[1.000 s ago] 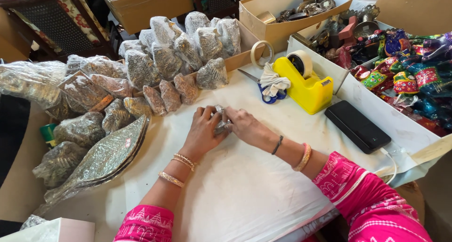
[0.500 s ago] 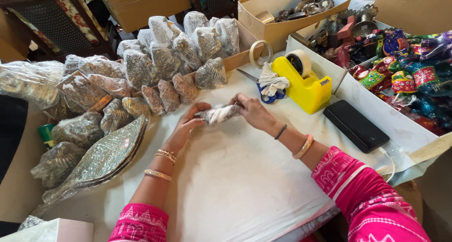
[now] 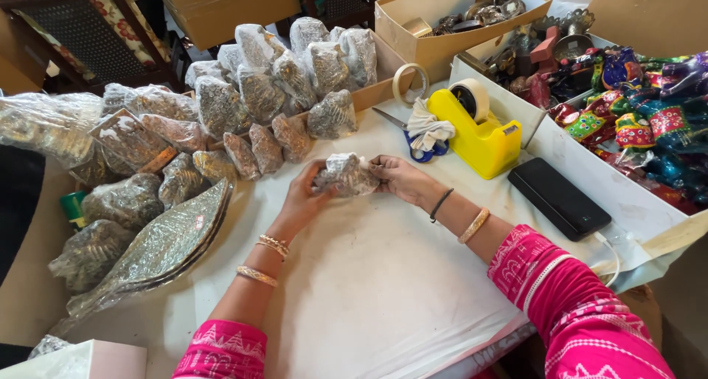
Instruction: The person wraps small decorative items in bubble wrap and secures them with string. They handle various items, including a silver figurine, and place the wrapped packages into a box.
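Both my hands hold a small bubble-wrapped bundle (image 3: 345, 174) just above the white table sheet (image 3: 369, 283). My left hand (image 3: 302, 198) grips its left end and my right hand (image 3: 398, 178) grips its right end. A row of similar wrapped bundles (image 3: 265, 147) lies just beyond it, and more wrapped bundles (image 3: 295, 62) are piled behind those. A yellow tape dispenser (image 3: 479, 132) stands to the right of my right hand.
Blue-handled scissors with a white cloth (image 3: 426, 132) and a tape roll (image 3: 410, 82) lie beyond my hands. A black phone (image 3: 558, 198) rests at the right. Cardboard boxes (image 3: 435, 25) and a white box of colourful items (image 3: 649, 121) stand at the back right. Wrapped plates (image 3: 158, 250) lie left.
My hands lifted the wrapped bundle off the sheet and moved it away from me, toward the row of bundles; they now hold it by both ends.
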